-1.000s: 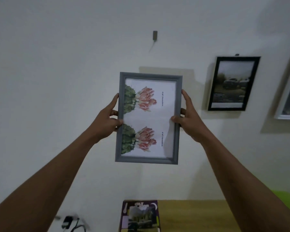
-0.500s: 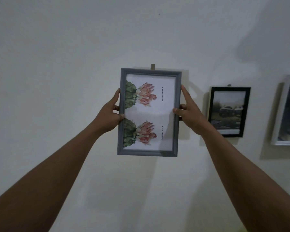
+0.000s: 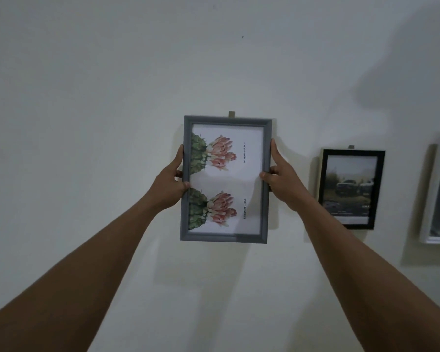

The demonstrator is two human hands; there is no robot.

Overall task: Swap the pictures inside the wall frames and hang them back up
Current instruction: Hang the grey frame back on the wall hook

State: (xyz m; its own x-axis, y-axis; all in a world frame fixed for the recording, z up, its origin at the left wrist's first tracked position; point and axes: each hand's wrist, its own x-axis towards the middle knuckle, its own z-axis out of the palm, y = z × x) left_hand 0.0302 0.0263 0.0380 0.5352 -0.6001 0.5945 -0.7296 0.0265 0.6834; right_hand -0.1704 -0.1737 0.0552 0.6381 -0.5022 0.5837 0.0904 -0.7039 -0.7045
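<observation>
From the head camera, both arms reached up toward a pale wall. The gray frame (image 3: 225, 179) was held up tall, its long side going up and down. Inside it was a picture of two pink flowers with green leaves, lying sideways. The left hand (image 3: 168, 185) held the frame's left side, near the middle, with the thumb on the front. The right hand (image 3: 281, 182) held the right side at about the same height, with one finger pointing up along the edge. Both hands were closed on the frame, one on each side, so neither hand was nearer than the other.

The thing that mattered most was the small hook (image 3: 231, 114). It peeked out just above the top edge of the gray frame, close to the middle of that edge. So the hook sat straight up from where the hands held on. The frame looked close to the wall or flat on it, but whether its back had caught on the hook could not be seen.

Next the frame likely needed a small slide until it caught, with the top edge kept level.

To the right, a black frame (image 3: 351, 189) hung on its own hook, well apart from the gray one. A white frame (image 3: 437, 189) showed at the far right edge.
</observation>
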